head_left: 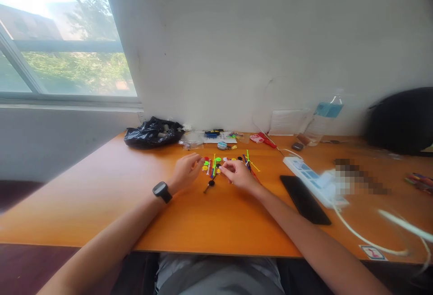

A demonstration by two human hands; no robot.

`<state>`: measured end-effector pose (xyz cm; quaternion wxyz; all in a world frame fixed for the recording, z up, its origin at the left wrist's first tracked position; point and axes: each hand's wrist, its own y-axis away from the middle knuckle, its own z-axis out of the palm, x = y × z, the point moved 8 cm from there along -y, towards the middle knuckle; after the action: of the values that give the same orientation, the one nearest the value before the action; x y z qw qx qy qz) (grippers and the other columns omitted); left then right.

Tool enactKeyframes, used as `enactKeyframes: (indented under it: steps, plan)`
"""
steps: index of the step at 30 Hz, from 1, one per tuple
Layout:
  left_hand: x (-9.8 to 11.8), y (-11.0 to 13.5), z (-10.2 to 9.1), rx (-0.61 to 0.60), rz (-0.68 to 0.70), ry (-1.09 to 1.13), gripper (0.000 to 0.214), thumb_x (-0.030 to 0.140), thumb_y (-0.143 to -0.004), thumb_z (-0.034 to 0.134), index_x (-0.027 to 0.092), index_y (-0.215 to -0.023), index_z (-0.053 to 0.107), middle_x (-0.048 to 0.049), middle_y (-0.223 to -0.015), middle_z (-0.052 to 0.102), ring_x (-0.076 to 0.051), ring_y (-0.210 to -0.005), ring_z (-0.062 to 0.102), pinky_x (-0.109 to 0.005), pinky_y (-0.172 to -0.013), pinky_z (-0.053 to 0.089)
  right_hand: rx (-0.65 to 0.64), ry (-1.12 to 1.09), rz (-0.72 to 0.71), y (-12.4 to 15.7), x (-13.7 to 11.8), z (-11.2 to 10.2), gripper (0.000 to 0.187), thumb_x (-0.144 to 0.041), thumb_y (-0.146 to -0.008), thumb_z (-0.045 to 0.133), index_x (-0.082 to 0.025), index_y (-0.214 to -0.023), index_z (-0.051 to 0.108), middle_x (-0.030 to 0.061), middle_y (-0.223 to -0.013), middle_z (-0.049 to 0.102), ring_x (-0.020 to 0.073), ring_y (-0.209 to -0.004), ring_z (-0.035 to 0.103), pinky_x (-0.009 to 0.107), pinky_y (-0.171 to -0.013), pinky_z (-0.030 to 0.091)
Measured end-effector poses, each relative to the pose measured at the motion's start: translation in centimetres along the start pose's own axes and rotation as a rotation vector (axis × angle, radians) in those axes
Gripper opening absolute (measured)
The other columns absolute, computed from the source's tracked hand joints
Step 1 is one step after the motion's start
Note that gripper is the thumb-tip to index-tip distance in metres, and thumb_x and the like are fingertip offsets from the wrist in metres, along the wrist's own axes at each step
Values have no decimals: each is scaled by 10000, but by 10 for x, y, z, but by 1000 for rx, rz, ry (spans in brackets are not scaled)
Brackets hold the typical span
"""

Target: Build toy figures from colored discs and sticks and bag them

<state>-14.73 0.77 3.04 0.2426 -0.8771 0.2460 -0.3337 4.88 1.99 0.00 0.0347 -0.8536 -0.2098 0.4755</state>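
Note:
Loose coloured plastic sticks and small round discs lie on the table between my two hands. My left hand [187, 172], with a watch [163, 191] on its wrist, rests at the left of the pile. Its fingers are loosely curved and apart, with nothing seen in them. At the right side, my right hand [238, 175] has thumb and fingers drawn together in a pinch; what they hold is too small to make out. Just left of those fingertips, a black disc [211, 183] lies on a dark stick. Yellow-green and other sticks [252, 161] lie behind the right hand.
A black plastic bag [152, 133] stands at the back left. Clear packets and a round tin [222, 145] lie along the back. To the right are a black phone [304, 199], a white power strip [313, 180] with cables, a clear bottle [318, 123] and a black bag [402, 121].

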Motion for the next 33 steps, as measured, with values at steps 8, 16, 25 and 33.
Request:
enactKeyframes:
  steps: [8,16,25,33]
  plan:
    - [-19,-1,23,-152,81,-36,226,254,-997,543,239,-1039,765,-74,-1045,701,-238,-1010,629,-359,-905,501,150,355,-85,4,-5,-12,204,-346,-952,581,-220,-844,699,11,-708,706,175,-632,614,267,-651,409]
    - [-19,0,29,-245,94,-29,234,296,-983,582,264,-1090,787,-84,-1141,699,-260,-1080,616,-401,-976,509,148,456,-94,6,-8,-12,185,-306,-968,567,-229,-874,705,18,-760,743,170,-651,622,265,-651,375]
    - [-20,-1,26,-187,82,29,131,285,-981,588,215,-940,691,-65,-1020,678,-230,-978,607,-376,-900,496,144,494,-81,3,-6,-13,195,-305,-983,562,-227,-880,708,19,-779,745,171,-668,621,267,-647,353]
    - [-36,-3,24,-81,-70,243,209,384,-1049,525,207,-1090,628,-73,-1103,724,-190,-909,671,-308,-770,525,113,510,-91,-3,-12,-11,215,-300,-1000,548,-225,-935,738,40,-859,761,193,-753,648,274,-695,386]
